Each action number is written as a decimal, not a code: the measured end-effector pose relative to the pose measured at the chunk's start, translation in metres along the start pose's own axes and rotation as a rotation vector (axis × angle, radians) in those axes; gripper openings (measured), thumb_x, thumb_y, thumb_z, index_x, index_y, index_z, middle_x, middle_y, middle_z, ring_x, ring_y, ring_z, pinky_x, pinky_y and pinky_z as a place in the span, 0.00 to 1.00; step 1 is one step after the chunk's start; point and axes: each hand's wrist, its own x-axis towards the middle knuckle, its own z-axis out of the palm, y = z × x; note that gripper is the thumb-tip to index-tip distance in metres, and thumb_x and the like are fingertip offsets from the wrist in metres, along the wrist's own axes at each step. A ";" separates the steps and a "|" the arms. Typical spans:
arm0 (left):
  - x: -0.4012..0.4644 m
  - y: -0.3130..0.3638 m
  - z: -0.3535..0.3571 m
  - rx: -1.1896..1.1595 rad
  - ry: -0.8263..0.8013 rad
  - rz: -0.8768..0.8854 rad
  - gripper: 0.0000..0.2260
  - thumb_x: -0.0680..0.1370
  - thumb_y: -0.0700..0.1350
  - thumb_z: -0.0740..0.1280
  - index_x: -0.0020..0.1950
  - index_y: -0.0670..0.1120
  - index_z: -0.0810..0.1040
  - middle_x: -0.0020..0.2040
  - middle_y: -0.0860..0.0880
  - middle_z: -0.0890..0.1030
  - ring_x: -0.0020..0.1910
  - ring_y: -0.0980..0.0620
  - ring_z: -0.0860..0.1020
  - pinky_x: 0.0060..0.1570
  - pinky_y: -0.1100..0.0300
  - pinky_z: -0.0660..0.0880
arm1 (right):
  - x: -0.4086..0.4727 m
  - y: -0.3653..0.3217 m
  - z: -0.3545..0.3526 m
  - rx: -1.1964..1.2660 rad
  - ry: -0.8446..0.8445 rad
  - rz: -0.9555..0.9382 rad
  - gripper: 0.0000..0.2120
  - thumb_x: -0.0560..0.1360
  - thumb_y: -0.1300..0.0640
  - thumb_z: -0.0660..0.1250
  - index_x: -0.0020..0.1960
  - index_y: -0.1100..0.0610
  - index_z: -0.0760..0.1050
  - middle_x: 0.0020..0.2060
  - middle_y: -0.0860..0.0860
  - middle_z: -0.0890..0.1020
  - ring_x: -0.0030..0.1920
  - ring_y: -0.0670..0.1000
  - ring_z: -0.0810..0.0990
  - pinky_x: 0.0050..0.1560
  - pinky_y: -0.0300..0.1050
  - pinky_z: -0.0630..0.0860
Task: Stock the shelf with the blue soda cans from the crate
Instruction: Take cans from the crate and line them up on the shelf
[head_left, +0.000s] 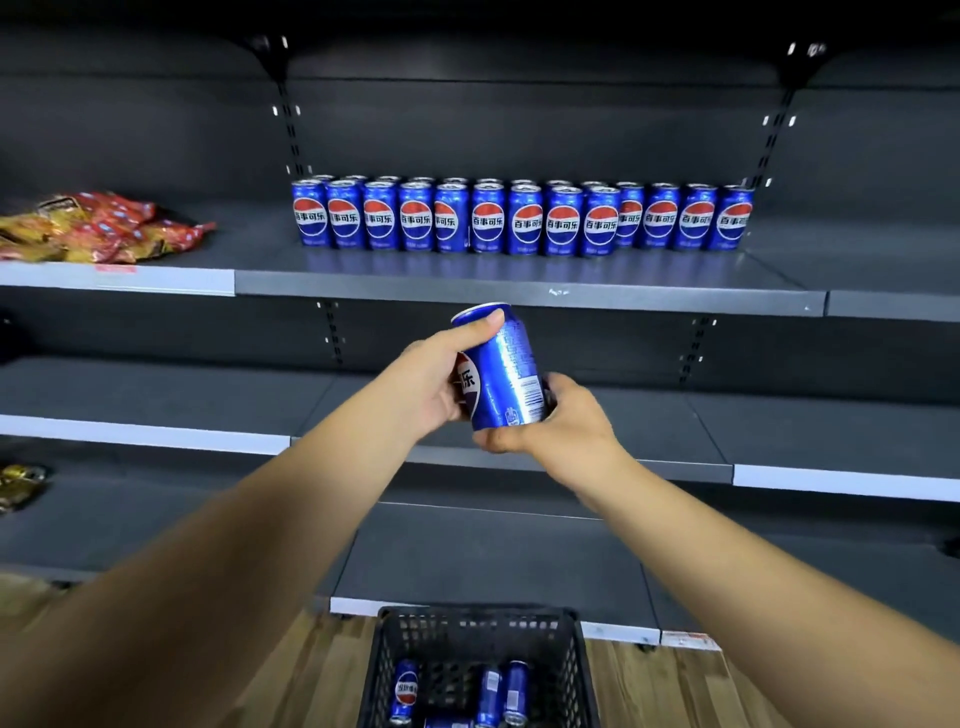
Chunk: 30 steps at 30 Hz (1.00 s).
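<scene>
Both hands grip 1 blue can (501, 371): left hand (431, 387) thumb on top, right hand (558, 423) fingers under base.

Setting: retail shop, grocery aisle. Evidence: dark metal gondola shelving (519, 280) in several tiers, hung on slotted uprights (291, 130) with brackets; pale price-label strips (119, 278) along the front edges of some shelves. Stock: blue soda cans (524, 218) faced label-out in neat rows toward the back edge of the upper shelf; red and gold snack packets (98, 228) piled at that shelf's left end. Black plastic crate (478, 629) holding loose cans, standing on wood-plank floor (649, 686) at the shelving's foot.
</scene>
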 end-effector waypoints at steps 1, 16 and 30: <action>-0.001 0.001 -0.001 0.009 0.012 0.021 0.13 0.71 0.50 0.73 0.47 0.43 0.79 0.39 0.47 0.85 0.37 0.50 0.83 0.35 0.58 0.79 | 0.000 -0.003 -0.001 -0.004 -0.016 -0.006 0.26 0.60 0.59 0.80 0.53 0.56 0.72 0.46 0.50 0.81 0.46 0.51 0.80 0.49 0.44 0.76; -0.032 0.008 0.011 0.216 -0.003 0.303 0.23 0.58 0.61 0.75 0.42 0.46 0.80 0.38 0.50 0.84 0.39 0.51 0.80 0.57 0.49 0.71 | -0.020 -0.001 -0.028 0.252 -0.332 -0.068 0.35 0.58 0.53 0.79 0.62 0.51 0.68 0.54 0.46 0.81 0.54 0.44 0.81 0.58 0.41 0.76; -0.031 -0.004 0.035 0.039 0.167 0.240 0.31 0.63 0.61 0.74 0.57 0.44 0.72 0.49 0.45 0.83 0.44 0.48 0.83 0.45 0.54 0.80 | -0.019 -0.011 -0.008 -0.077 -0.005 -0.175 0.25 0.67 0.55 0.75 0.55 0.53 0.63 0.50 0.51 0.77 0.45 0.49 0.78 0.36 0.36 0.71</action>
